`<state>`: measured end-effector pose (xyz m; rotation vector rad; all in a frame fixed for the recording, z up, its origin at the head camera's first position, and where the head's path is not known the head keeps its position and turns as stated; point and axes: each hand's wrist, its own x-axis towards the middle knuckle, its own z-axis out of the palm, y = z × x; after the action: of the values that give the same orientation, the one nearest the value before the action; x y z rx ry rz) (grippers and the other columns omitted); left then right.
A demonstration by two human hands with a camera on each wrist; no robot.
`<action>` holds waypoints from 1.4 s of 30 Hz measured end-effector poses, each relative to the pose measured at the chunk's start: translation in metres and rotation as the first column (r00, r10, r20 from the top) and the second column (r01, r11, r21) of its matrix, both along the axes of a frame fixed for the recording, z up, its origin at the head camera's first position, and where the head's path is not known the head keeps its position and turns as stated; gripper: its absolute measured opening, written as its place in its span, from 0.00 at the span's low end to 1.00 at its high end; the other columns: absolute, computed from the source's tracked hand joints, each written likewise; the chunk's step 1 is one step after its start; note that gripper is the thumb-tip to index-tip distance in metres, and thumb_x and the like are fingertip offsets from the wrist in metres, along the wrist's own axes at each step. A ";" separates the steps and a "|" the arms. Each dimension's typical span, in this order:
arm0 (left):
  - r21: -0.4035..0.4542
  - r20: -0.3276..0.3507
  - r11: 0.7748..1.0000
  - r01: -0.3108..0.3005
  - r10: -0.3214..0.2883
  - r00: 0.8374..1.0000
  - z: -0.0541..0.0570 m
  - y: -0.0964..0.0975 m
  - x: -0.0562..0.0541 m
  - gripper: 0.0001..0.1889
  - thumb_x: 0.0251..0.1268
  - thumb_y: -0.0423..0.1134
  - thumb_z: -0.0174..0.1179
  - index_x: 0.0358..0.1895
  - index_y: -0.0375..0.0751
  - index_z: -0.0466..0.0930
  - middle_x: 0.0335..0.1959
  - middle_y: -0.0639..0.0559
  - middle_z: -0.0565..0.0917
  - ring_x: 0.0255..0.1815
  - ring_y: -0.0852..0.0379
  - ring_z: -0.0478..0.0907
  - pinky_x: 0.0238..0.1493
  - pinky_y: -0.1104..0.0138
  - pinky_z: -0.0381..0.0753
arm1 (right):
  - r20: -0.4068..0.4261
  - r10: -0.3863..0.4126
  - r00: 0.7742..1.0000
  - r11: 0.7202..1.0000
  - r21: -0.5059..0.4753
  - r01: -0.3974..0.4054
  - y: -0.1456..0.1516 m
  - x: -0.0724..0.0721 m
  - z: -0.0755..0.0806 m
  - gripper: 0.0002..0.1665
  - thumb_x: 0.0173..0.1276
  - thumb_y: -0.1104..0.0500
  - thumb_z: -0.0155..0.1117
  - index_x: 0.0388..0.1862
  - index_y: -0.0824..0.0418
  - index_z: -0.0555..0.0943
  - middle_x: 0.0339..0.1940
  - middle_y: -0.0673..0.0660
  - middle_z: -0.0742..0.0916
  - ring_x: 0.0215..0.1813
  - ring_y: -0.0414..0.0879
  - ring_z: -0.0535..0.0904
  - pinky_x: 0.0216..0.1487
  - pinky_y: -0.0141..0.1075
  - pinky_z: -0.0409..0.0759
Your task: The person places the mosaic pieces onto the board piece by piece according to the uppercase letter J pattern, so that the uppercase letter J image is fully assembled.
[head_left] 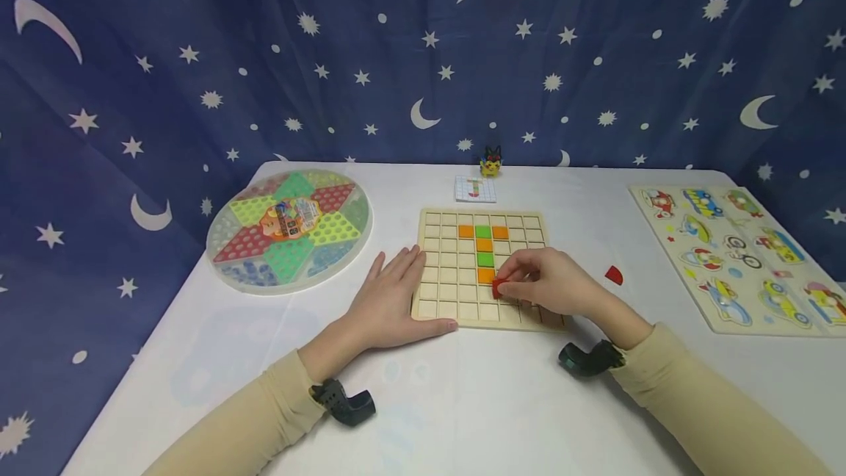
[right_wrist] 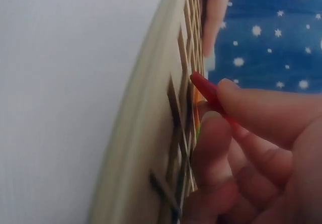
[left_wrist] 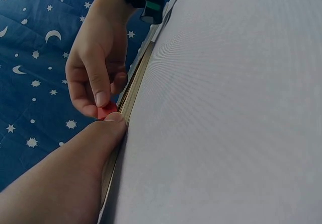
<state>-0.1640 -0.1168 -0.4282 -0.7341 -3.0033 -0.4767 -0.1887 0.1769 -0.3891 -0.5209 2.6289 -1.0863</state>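
A wooden grid board (head_left: 436, 292) lies on the white table. Several orange and green square tiles (head_left: 485, 259) sit in its cells in a T shape. My right hand (head_left: 551, 281) pinches a red tile (head_left: 498, 288) between thumb and fingers, close over the cells beside the lowest orange tile. The right wrist view shows this red tile (right_wrist: 207, 92) tilted against the grid, partly covered by the fingertips. My left hand (head_left: 390, 307) rests at the board's left side with fingers extended, its thumb along the near edge. A second red tile (head_left: 614, 275), quarter-round, lies right of the board.
Behind the board lies a small pattern card (head_left: 474, 189), with a little yellow figurine (head_left: 490, 161) beyond it. At the left is a round Chinese checkers board (head_left: 291, 230); at the right, a picture puzzle board (head_left: 747, 259). A starry blue curtain (head_left: 370, 35) hangs behind the table.
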 end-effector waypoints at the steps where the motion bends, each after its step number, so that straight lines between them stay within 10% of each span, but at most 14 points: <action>1: 0.000 -0.001 1.000 -0.001 0.001 1.000 0.000 0.000 0.000 0.66 0.52 0.87 0.46 0.82 0.37 0.51 0.83 0.44 0.53 0.83 0.49 0.46 0.80 0.49 0.35 | 0.001 0.002 1.000 1.000 -0.002 -0.002 -0.003 0.001 -0.001 0.07 0.66 0.55 0.77 0.40 0.51 0.86 0.32 0.50 0.85 0.29 0.48 0.80 0.28 0.36 0.80; 32: 0.011 -0.011 1.000 0.000 0.001 1.000 -0.003 0.001 0.001 0.66 0.53 0.87 0.47 0.82 0.36 0.51 0.83 0.43 0.53 0.83 0.48 0.47 0.80 0.48 0.36 | -0.257 0.084 0.963 0.994 0.092 -0.062 -0.017 0.003 -0.005 0.05 0.62 0.57 0.80 0.35 0.45 0.92 0.33 0.39 0.87 0.36 0.44 0.75 0.35 0.36 0.74; 42: 0.021 -0.007 1.000 0.007 -0.007 1.000 -0.004 0.000 0.001 0.66 0.53 0.86 0.48 0.82 0.36 0.51 0.83 0.43 0.52 0.83 0.48 0.46 0.80 0.48 0.35 | -0.180 -0.080 0.981 0.990 0.099 0.099 0.033 0.006 0.003 0.05 0.66 0.51 0.76 0.41 0.45 0.90 0.37 0.45 0.88 0.30 0.46 0.77 0.27 0.37 0.76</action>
<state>-0.1634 -0.1171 -0.4321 -0.7438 -2.9855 -0.5042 -0.1824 0.2103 -0.3861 -0.5007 2.8704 -0.9569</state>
